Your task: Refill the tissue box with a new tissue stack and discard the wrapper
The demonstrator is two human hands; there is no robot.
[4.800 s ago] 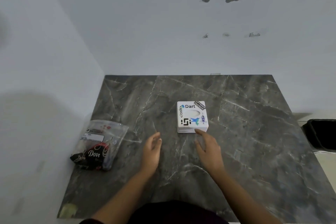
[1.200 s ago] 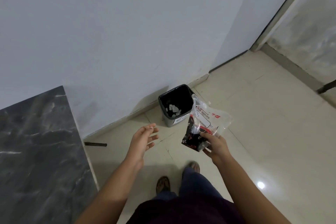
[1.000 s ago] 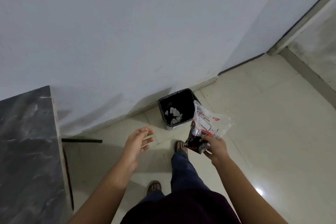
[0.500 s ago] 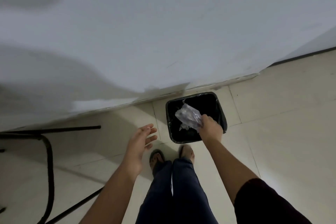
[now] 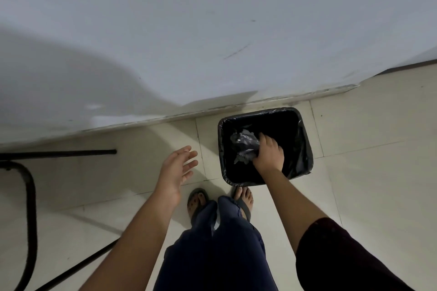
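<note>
Nearest, the left hand (image 5: 177, 168) is held out flat over the pale tiled floor (image 5: 369, 196), fingers spread and empty, probably just for balance. Further on, the right hand (image 5: 268, 153) is pushed down inside the black rectangular bin with its plastic liner (image 5: 305, 149), fingers closed round the crumpled clear plastic wrapper (image 5: 243, 143), so it gets dropped deep and can't spring back out. The bin is parked right against the white wall's base (image 5: 260, 101). Letting go is pretty much all that's left.

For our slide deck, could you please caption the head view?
Right hand pushing the crumpled wrapper into the black-lined bin; left hand open, empty.
</note>
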